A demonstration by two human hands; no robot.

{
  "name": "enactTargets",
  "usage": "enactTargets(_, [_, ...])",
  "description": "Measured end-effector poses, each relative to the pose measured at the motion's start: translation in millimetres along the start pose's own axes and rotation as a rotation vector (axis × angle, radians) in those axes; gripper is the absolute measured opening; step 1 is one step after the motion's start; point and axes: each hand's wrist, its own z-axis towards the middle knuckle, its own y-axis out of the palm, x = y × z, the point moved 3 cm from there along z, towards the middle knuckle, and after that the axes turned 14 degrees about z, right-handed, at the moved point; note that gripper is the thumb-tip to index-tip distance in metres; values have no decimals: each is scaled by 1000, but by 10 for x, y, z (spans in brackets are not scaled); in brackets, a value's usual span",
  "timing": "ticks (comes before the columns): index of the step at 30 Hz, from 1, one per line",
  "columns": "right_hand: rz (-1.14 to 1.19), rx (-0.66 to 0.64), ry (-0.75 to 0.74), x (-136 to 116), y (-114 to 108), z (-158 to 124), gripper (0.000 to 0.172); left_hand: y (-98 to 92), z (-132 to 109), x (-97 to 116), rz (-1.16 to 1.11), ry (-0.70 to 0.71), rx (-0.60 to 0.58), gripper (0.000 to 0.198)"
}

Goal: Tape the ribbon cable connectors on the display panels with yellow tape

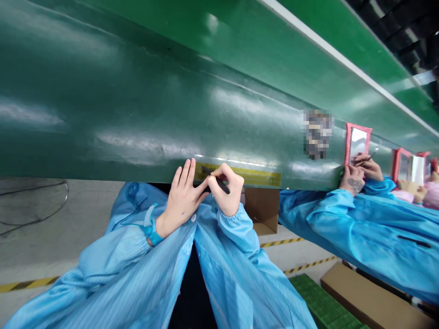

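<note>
Fingers [184,173] of the left hand [180,196] lay close together and nearly straight, palm down at the front edge of the green worktop [147,119], just beside the left end of a yellow strip [255,175] that ran along that edge. Nothing showed in that hand's grasp, its thumb pointing across toward the other hand; a blue band [156,237] circled the wrist. The right hand [229,187] was closed around a slim black tool [223,185], pinching it between thumb and bent fingers as one would a pen. The tool slanted over the yellow strip, its pointed end toward the left fingers, though whether that point touched the surface could not be told. Both arms wore light blue sleeves [240,233]. Below the edge, beyond the right hand, stood an open cardboard box [269,205]. Farther right, a co-worker in blue had two hands [354,180] at a red-edged panel [358,140], the farther one holding a thin tool. A blurred, pixelated patch [318,135] covered something on the worktop nearby. On the grey floor [92,219] ran yellow-and-black tape [29,284], and a cable [60,209] curved at left.
</note>
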Motion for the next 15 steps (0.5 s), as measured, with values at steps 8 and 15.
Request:
enactTargets(8, [100,33,8,160,-30,-13,11,19,-14,-4,28,10,-12,59])
enactTargets(15, [570,136,3,343,-126,-26,16,-60,19,-24,4,-6,-50,59])
